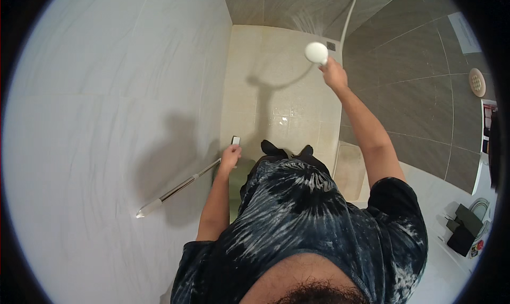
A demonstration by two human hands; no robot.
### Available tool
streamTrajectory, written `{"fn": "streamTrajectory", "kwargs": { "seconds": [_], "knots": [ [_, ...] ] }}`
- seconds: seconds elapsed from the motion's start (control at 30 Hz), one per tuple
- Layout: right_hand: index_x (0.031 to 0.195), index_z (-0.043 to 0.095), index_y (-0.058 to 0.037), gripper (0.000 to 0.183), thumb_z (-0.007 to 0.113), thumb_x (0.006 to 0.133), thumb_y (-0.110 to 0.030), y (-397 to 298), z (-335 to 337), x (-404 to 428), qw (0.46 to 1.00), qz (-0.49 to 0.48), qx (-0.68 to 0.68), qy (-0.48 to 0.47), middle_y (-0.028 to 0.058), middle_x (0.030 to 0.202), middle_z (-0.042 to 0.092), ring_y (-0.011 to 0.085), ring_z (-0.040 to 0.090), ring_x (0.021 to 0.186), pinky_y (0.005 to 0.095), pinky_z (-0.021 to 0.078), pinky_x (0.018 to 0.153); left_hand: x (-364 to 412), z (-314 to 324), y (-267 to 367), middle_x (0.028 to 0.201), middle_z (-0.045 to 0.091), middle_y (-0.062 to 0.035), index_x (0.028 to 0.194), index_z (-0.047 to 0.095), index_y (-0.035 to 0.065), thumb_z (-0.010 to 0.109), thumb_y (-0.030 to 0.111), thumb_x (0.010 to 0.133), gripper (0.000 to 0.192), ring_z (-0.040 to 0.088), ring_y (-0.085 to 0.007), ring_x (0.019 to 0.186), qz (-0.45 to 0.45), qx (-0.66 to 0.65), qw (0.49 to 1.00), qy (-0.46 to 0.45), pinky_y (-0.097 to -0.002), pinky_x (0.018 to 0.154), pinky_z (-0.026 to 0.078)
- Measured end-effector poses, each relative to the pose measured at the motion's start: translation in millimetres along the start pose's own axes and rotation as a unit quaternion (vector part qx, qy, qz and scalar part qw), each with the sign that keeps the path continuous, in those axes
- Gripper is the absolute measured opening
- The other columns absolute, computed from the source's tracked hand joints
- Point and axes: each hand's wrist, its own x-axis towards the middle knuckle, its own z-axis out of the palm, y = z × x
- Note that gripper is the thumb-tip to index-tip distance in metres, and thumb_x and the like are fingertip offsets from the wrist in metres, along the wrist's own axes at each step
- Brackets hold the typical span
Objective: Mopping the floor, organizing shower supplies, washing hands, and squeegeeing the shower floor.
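Note:
My right hand grips the handle of a white handheld shower head, stretched out over the floor. Fine jets of water leave it toward the far wall. A pale shower hose runs up along that wall. Low on the left, my left hand is closed around a telescopic metal pole with a white end grip. Just beyond the fingers shows a small white-and-dark piece; whether it is joined to the pole I cannot tell.
Beige floor tiles are wet in places, with a square drain in the far right corner. Pale wall tiles rise on the left, grey-brown ones on the right. A pinkish oval object and dark items sit at right.

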Motion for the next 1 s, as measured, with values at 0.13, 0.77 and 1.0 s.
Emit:
{"fn": "streamTrajectory", "kwargs": {
  "seconds": [0.13, 0.77, 1.0],
  "knots": [
    [0.113, 0.056, -0.0057, 0.035, 0.070, 0.086, -0.023, -64, 10, 23, 0.985, -0.023, 0.152, 0.076, 0.0195, 0.102, 0.067, 0.0374, 0.063, 0.099, 0.0469, 0.0479, 0.083, 5, 10, 105, 0.108, 0.067, -0.0125, 0.123, 0.057, -0.0033, 0.061, 0.019, 0.093, 0.038, 0.064, -0.0175, 0.093, 0.132, 0.000, 0.991, 0.009, -0.0300, 0.083, 0.050],
    [0.095, 0.063, 0.0012, 0.037, 0.077, 0.081, -0.030, -207, -133, 118, 0.869, -0.046, 0.454, 0.190, 0.0084, 0.079, 0.067, 0.0145, 0.060, 0.069, 0.0330, 0.0485, 0.062, 75, 65, 555, 0.117, 0.060, -0.0292, 0.141, 0.033, 0.0025, 0.056, 0.010, 0.089, 0.057, 0.057, -0.0453, 0.110, 0.546, 0.164, 0.822, 0.022, -0.0484, 0.088, 0.047],
    [0.099, 0.066, 0.0020, 0.039, 0.070, 0.087, -0.035, -105, -188, 211, 0.837, -0.033, 0.509, 0.197, 0.0113, 0.082, 0.069, 0.0157, 0.063, 0.078, 0.0339, 0.0495, 0.073, 123, 160, 653, 0.104, 0.062, -0.0301, 0.133, 0.039, -0.0031, 0.056, 0.007, 0.091, 0.046, 0.059, -0.0475, 0.101, 0.573, 0.175, 0.801, 0.004, -0.0509, 0.080, 0.047]
  ]
}}
